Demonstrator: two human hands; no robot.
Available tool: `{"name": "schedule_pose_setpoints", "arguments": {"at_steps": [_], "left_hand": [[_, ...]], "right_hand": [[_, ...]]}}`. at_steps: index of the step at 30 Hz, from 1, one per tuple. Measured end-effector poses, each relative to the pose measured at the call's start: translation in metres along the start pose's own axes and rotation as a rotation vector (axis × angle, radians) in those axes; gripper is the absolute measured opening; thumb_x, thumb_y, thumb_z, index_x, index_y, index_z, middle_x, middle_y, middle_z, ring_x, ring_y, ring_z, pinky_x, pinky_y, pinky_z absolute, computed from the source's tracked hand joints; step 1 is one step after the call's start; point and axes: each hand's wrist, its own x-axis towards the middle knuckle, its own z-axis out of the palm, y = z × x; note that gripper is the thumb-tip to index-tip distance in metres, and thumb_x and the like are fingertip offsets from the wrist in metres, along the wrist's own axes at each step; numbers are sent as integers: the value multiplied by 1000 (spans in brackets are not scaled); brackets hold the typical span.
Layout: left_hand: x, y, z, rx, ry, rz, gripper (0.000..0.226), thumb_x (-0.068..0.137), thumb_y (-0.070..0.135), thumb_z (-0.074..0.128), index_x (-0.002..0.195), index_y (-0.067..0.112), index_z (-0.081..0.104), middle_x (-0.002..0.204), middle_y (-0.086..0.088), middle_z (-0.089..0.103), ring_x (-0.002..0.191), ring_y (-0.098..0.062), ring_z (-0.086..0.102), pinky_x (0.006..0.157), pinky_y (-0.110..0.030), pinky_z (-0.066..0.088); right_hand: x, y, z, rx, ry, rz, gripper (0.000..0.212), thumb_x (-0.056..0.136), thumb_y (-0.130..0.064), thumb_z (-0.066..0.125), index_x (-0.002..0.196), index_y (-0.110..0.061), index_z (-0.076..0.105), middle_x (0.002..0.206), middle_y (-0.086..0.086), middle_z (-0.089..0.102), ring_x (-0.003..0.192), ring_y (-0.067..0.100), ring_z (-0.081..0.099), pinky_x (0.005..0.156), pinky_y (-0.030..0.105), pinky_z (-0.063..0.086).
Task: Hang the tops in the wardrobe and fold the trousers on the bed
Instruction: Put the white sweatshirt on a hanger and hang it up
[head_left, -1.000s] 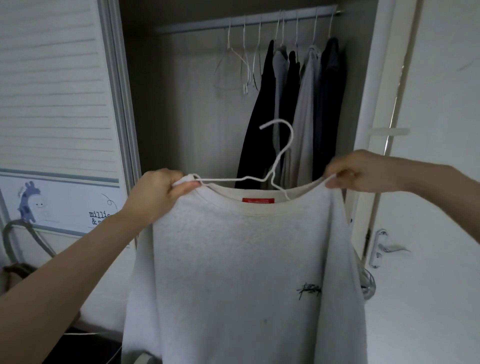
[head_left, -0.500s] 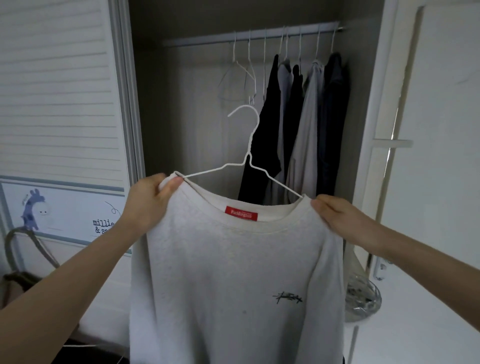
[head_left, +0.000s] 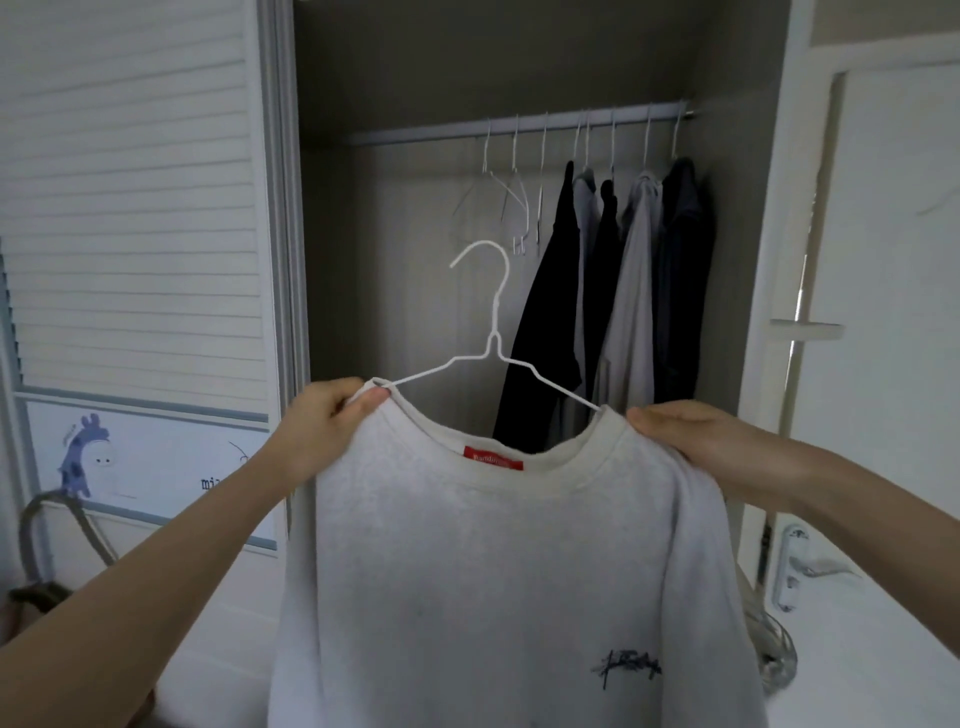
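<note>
Pale grey sweatshirt (head_left: 498, 571) held up near the camera, centre of view, in front of the open wardrobe (head_left: 395, 62), not yet on the rail. Red neck label (head_left: 493, 460) inside the collar, small dark scribble print (head_left: 626, 665) low on its right side. White wire hanger (head_left: 493, 332) is inside the neck, both shoulder wires running into the collar, hook upright and pointing left, free in the air below the rail (head_left: 519, 124). Left hand (head_left: 327, 431) pinches the sweatshirt's left shoulder, thumb on top of fabric right at the hanger's end, fingers curled behind. Right hand (head_left: 701, 441) grips the right shoulder of the sweatshirt, fingers folded over the fabric edge beside the collar. Both forearms reach in from the lower corners. Far behind, rail runs across the wardrobe top; empty white hangers (head_left: 498, 208) hang at its left-centre, and a row of dark and grey hung tops (head_left: 623, 291) fills the right part, touching one another. Left of the wardrobe: white slatted door panel (head_left: 130, 208) with a blue giraffe picture (head_left: 83, 457) and some cut-off lettering below it. Grey curved hose or strap (head_left: 47, 519) at the far left bottom, hard to tell which. Right: white room door (head_left: 893, 364) with metal lever handle (head_left: 800, 566); something shiny and clear (head_left: 774, 654) beside the sweatshirt's right sleeve, unclear what.
</note>
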Motion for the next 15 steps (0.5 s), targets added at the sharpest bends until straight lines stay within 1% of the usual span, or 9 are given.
{"name": "schedule_pose_setpoints", "arguments": {"at_steps": [2,3,5,6,7,8,11,13,15], "left_hand": [[8,2,3,-18,-31,7,31,96,41,52,74,23,66,61,14,59,62,-6,56,59,-23,38],[13,1,1,-24,-35,2,29,96,39,52,74,25,65,61,15,59,63,-8,56,60,-23,38],[23,-4,-3,-26,-23,-2,26,98,37,51,79,25,66,68,11,63,71,-12,57,65,-25,42],[28,-7,-5,-26,-18,-9,27,98,37,51,82,23,67,74,4,64,74,-15,58,67,-25,43],[33,-9,-6,-27,-17,-14,27,98,38,50,83,22,67,76,1,64,75,-16,58,67,-25,43],[41,-12,-6,-24,-14,-11,28,99,39,48,84,22,66,76,1,63,75,-15,58,66,-23,41],[63,-16,-1,49,30,-5,33,99,47,41,90,24,62,78,5,63,75,-11,58,64,-21,38],[78,-18,7,132,44,5,37,99,51,34,94,25,60,78,7,61,75,-9,58,67,-24,39],[93,-15,18,187,44,-17,39,101,51,30,98,23,58,82,4,61,77,-12,60,74,-28,43]], "right_hand": [[3,-4,8,24,12,-12,40,86,-47,51,86,-17,78,94,6,74,83,13,71,65,16,51],[5,-6,11,73,51,-20,39,83,-47,53,83,-17,79,92,6,74,81,13,71,64,16,51],[9,-11,12,161,140,-51,37,79,-46,57,81,-17,80,91,7,75,80,14,71,62,16,52],[10,-14,12,181,164,-63,36,78,-46,58,82,-16,80,92,8,75,81,14,71,62,16,52],[10,-18,12,191,175,-73,37,76,-46,60,83,-16,79,92,8,75,81,15,71,62,16,52],[11,-23,12,196,179,-87,38,74,-47,63,84,-15,79,93,9,75,82,16,71,62,17,53],[13,-36,11,254,186,-128,38,68,-46,69,85,-13,79,93,9,75,83,17,71,65,21,55],[15,-46,12,311,198,-160,34,68,-42,69,81,-12,79,88,8,74,79,17,71,64,22,56],[21,-57,16,348,230,-169,30,69,-40,69,75,-13,79,80,7,73,72,16,70,60,22,55]]}}
